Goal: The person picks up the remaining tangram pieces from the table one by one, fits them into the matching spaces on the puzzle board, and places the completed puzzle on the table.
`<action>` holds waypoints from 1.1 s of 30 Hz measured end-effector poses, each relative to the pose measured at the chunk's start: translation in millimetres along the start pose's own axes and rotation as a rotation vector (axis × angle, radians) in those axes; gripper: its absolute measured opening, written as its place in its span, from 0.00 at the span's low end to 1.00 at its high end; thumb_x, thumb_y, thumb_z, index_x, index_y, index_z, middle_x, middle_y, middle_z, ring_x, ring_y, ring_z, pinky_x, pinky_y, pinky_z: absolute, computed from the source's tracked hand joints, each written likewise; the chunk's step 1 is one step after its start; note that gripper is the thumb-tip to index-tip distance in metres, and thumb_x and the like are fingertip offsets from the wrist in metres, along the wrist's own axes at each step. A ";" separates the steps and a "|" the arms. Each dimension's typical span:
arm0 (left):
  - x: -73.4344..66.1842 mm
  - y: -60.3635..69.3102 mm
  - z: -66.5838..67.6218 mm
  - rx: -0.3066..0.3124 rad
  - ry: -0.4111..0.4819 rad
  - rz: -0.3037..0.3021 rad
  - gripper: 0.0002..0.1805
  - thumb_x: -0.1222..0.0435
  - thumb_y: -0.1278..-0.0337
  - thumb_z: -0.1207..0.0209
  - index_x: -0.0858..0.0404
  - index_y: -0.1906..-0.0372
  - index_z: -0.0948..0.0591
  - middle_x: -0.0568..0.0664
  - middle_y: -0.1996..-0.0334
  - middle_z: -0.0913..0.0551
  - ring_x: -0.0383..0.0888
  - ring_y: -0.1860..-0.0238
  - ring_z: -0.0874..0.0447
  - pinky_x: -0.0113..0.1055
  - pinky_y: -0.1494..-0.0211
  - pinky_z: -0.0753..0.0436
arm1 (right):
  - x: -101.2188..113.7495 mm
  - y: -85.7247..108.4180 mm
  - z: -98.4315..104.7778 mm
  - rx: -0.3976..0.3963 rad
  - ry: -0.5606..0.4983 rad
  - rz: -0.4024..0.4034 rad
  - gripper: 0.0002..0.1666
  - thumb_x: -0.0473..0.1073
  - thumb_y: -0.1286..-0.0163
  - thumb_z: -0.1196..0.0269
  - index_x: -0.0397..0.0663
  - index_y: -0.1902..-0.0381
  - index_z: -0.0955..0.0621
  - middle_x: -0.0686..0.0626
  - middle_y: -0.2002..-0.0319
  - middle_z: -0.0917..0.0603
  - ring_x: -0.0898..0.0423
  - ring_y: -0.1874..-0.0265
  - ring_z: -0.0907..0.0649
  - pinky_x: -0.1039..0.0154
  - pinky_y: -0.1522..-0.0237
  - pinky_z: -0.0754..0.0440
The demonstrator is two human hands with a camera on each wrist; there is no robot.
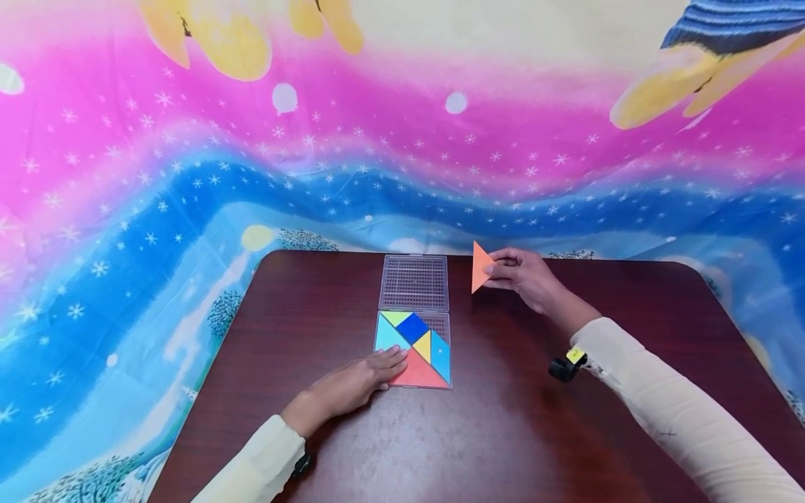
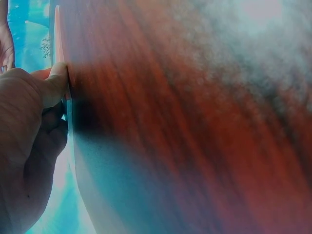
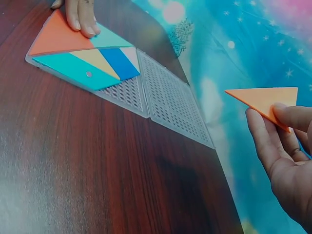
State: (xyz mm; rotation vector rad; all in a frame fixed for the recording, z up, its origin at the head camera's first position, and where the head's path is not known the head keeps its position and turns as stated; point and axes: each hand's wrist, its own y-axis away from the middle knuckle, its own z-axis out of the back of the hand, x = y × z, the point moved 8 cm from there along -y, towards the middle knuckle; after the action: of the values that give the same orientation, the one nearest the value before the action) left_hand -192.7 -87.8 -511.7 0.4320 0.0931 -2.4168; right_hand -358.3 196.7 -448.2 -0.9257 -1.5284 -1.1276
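Note:
An orange triangular tangram piece [image 1: 480, 268] is pinched between the thumb and fingers of my right hand [image 1: 523, 278], raised to the right of a hinged clear plastic case. The right wrist view shows the thumb on the face of the orange triangle [image 3: 273, 101] and fingers behind it. My left hand [image 1: 358, 377] rests with extended fingers on the red triangle [image 1: 420, 370] and the edge of the light blue triangle [image 1: 390, 334]. Also in the case tray are a yellow-green triangle [image 1: 394, 318], a blue square [image 1: 412, 327], a yellow triangle [image 1: 423, 346] and a blue parallelogram [image 1: 441, 358].
The case's gridded lid [image 1: 415, 283] lies unfolded behind the tray. Bare grid [image 1: 440, 323] shows at the tray's upper right corner. Everything sits on a dark brown table [image 1: 302, 307], with a colourful printed cloth [image 1: 402, 154] hanging behind it.

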 end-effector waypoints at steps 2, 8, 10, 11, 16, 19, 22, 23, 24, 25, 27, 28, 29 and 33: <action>0.5 -0.1 -1.0 0.009 -0.002 0.006 0.27 0.63 0.23 0.46 0.57 0.23 0.32 0.49 0.21 0.36 0.48 0.20 0.40 0.45 0.22 0.30 | 0.4 0.3 -2.9 0.007 0.011 0.005 0.18 0.28 0.27 0.38 0.32 0.41 0.26 0.49 0.58 0.17 0.56 0.58 0.13 0.48 0.41 0.15; 1.1 -0.1 -3.6 0.029 0.006 0.027 0.27 0.62 0.22 0.47 0.56 0.23 0.34 0.47 0.20 0.37 0.46 0.19 0.42 0.44 0.21 0.32 | -2.2 -0.8 -9.3 0.013 0.020 0.005 0.22 0.29 0.27 0.38 0.28 0.38 0.27 0.48 0.58 0.17 0.56 0.58 0.12 0.53 0.46 0.11; 0.8 -0.2 -3.1 0.026 0.010 0.025 0.27 0.62 0.22 0.47 0.56 0.23 0.33 0.48 0.21 0.37 0.47 0.19 0.41 0.45 0.21 0.31 | -2.2 -1.8 -11.0 0.014 0.030 0.001 0.23 0.29 0.27 0.38 0.27 0.37 0.28 0.47 0.56 0.18 0.57 0.58 0.13 0.52 0.45 0.12; 0.9 -0.3 -2.8 0.026 0.012 0.025 0.27 0.62 0.22 0.47 0.56 0.23 0.33 0.48 0.21 0.37 0.47 0.19 0.41 0.45 0.22 0.31 | -1.8 -2.0 -12.1 0.015 0.035 -0.001 0.23 0.30 0.26 0.38 0.27 0.37 0.28 0.47 0.56 0.18 0.57 0.58 0.13 0.52 0.44 0.12; 2.0 -0.7 -1.7 0.028 0.020 0.033 0.27 0.63 0.22 0.47 0.56 0.23 0.33 0.47 0.20 0.37 0.47 0.19 0.42 0.44 0.21 0.32 | -0.1 -3.2 -16.2 0.019 0.053 -0.002 0.23 0.30 0.26 0.38 0.27 0.37 0.28 0.48 0.56 0.18 0.58 0.58 0.13 0.52 0.44 0.12; 2.2 -0.5 -1.2 0.025 0.020 0.031 0.27 0.63 0.22 0.47 0.56 0.23 0.33 0.48 0.20 0.37 0.47 0.19 0.42 0.44 0.21 0.32 | -0.1 -3.5 -18.7 0.020 0.051 0.003 0.21 0.30 0.26 0.38 0.28 0.39 0.27 0.49 0.57 0.17 0.58 0.59 0.13 0.53 0.46 0.11; 2.1 -0.1 -0.6 0.017 0.015 0.025 0.28 0.63 0.23 0.46 0.56 0.23 0.33 0.48 0.21 0.36 0.48 0.20 0.40 0.45 0.22 0.31 | -0.2 -4.3 -22.4 0.024 0.047 0.006 0.20 0.29 0.27 0.38 0.28 0.40 0.26 0.50 0.56 0.17 0.58 0.59 0.13 0.50 0.44 0.13; 2.0 -0.1 -0.5 0.015 0.015 0.023 0.28 0.63 0.23 0.46 0.57 0.23 0.32 0.49 0.21 0.36 0.48 0.20 0.40 0.45 0.22 0.30 | -0.3 -4.7 -23.9 0.026 0.045 0.008 0.20 0.29 0.27 0.38 0.28 0.40 0.25 0.49 0.55 0.17 0.58 0.59 0.13 0.48 0.43 0.13; 2.0 0.1 -0.4 0.015 0.016 0.024 0.28 0.63 0.23 0.46 0.56 0.23 0.32 0.48 0.21 0.36 0.48 0.20 0.40 0.45 0.22 0.30 | -0.5 -5.1 -25.2 0.027 0.043 0.008 0.20 0.29 0.27 0.37 0.28 0.40 0.25 0.49 0.54 0.17 0.58 0.60 0.13 0.48 0.43 0.14; 1.8 0.2 -0.1 0.016 0.016 0.025 0.28 0.63 0.23 0.46 0.56 0.23 0.32 0.48 0.21 0.36 0.48 0.20 0.40 0.44 0.22 0.30 | -0.7 -5.7 -26.2 0.027 0.042 0.009 0.20 0.29 0.28 0.37 0.28 0.41 0.25 0.49 0.53 0.18 0.58 0.60 0.13 0.47 0.43 0.14; 1.6 0.4 -0.1 0.021 0.017 0.029 0.27 0.62 0.22 0.47 0.56 0.23 0.33 0.48 0.21 0.37 0.47 0.19 0.41 0.44 0.22 0.31 | -1.8 -6.6 -28.2 0.028 0.041 0.009 0.20 0.29 0.28 0.36 0.28 0.41 0.24 0.49 0.53 0.17 0.58 0.60 0.13 0.48 0.45 0.13; 1.5 0.4 -0.1 0.023 0.018 0.030 0.27 0.62 0.22 0.47 0.56 0.23 0.33 0.48 0.21 0.37 0.47 0.19 0.41 0.44 0.21 0.32 | -2.7 -7.1 -28.9 0.027 0.041 0.008 0.20 0.29 0.28 0.36 0.28 0.41 0.23 0.49 0.53 0.17 0.58 0.60 0.13 0.49 0.46 0.12; 1.4 0.5 -0.1 0.025 0.016 0.031 0.27 0.62 0.22 0.47 0.56 0.23 0.33 0.47 0.20 0.37 0.46 0.19 0.42 0.43 0.21 0.32 | -3.5 -7.4 -29.4 0.025 0.039 0.008 0.19 0.29 0.29 0.36 0.28 0.41 0.23 0.49 0.54 0.17 0.58 0.60 0.12 0.49 0.46 0.12; 1.4 0.5 -0.5 0.030 0.013 0.035 0.27 0.62 0.21 0.48 0.55 0.23 0.33 0.47 0.20 0.38 0.45 0.19 0.43 0.43 0.20 0.34 | -6.7 -7.9 -32.5 0.029 0.034 0.009 0.20 0.28 0.29 0.36 0.27 0.41 0.23 0.50 0.57 0.16 0.58 0.62 0.12 0.50 0.48 0.11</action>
State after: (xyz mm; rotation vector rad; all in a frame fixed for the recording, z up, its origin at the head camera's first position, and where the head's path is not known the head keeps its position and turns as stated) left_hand -193.3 -89.0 -512.6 0.4589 0.0541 -2.3840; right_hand -355.6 163.1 -453.7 -0.8889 -1.5080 -1.1069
